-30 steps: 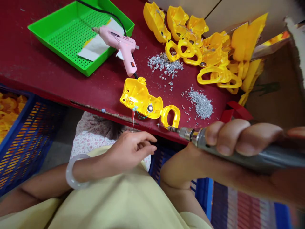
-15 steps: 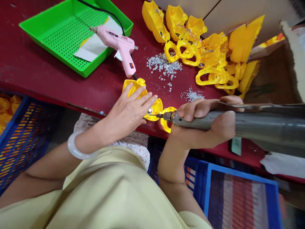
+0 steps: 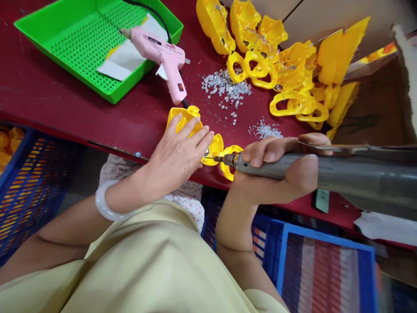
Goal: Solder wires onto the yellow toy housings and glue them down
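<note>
My left hand (image 3: pixel 177 148) lies over a yellow plastic shell (image 3: pixel 192 114) at the table's near edge, holding it down with the fingers stretched across; the thumb is mostly hidden. In my right hand (image 3: pixel 276 167) is a grey electric screwdriver (image 3: pixel 368 176), fingers wrapped round its front end. Its tip points left into the lower part of the shell, beside a small round metal piece. A yellow ring-shaped handle (image 3: pixel 227 171) on the shell's right is partly behind the screwdriver's nose. Whether the tip touches a screw is hidden.
A pink glue gun (image 3: pixel 166 61) leans on a green tray (image 3: pixel 114 93). Beyond my hands lie heaps of small silver screws (image 3: pixel 265 129) and silver pieces (image 3: pixel 228 87). Several yellow shells (image 3: pixel 243 30) line the back. Blue crates (image 3: pixel 329 239) stand below the table, a cardboard box (image 3: pixel 374 108) right.
The view has shifted slightly. My left hand still lies on the yellow shell, and the screwdriver stays against the same spot in my right hand.
</note>
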`<move>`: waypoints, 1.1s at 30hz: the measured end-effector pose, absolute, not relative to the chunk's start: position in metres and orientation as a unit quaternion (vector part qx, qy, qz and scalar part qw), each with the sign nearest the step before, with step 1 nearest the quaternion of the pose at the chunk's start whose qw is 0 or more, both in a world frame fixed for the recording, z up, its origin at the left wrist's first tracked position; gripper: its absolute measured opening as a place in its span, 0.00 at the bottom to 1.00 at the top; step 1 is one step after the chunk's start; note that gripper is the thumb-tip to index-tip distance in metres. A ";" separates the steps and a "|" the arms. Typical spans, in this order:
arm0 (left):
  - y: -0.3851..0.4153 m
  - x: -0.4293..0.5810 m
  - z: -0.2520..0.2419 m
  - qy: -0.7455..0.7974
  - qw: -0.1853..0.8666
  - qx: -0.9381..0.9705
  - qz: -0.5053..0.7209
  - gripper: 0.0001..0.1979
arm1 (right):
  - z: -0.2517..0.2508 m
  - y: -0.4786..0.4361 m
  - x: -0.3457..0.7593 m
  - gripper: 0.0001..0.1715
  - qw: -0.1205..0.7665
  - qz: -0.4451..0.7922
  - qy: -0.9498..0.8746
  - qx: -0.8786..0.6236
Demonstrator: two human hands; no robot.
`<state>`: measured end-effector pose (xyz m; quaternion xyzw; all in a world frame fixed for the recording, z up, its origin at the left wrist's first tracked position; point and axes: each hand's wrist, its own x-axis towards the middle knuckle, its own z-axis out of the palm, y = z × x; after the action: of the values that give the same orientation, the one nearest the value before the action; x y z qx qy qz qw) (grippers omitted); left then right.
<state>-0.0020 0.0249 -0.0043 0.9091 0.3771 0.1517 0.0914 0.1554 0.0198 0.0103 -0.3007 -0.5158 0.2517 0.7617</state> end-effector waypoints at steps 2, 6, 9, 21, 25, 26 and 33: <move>0.025 -0.002 -0.005 0.378 0.094 0.908 0.157 0.24 | 0.013 0.018 0.157 0.09 0.756 0.245 -0.528 -0.300; 0.022 -0.004 -0.003 0.374 0.096 0.901 0.199 0.23 | 0.025 0.012 0.162 0.10 0.750 0.243 -0.535 -0.304; 0.017 -0.006 -0.002 0.370 0.066 0.880 0.289 0.12 | 0.039 0.005 0.168 0.11 0.751 0.251 -0.521 -0.318; -0.005 0.005 -0.006 0.332 0.001 0.860 0.388 0.09 | 0.069 -0.031 0.182 0.11 0.720 0.338 -0.510 -0.327; -0.010 0.007 -0.010 0.326 0.061 0.842 0.427 0.06 | 0.067 -0.036 0.180 0.11 0.733 0.326 -0.510 -0.310; -0.011 0.007 -0.010 0.325 0.082 0.835 0.437 0.05 | 0.067 -0.037 0.180 0.11 0.737 0.322 -0.509 -0.306; -0.014 0.011 -0.014 0.321 0.207 0.789 0.481 0.05 | 0.068 -0.038 0.174 0.11 0.765 0.312 -0.476 -0.300</move>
<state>0.0115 -0.0138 -0.0144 0.7894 0.3208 0.4808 0.2067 0.1743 -0.0378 0.0683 -0.2999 -0.4764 0.3120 0.7654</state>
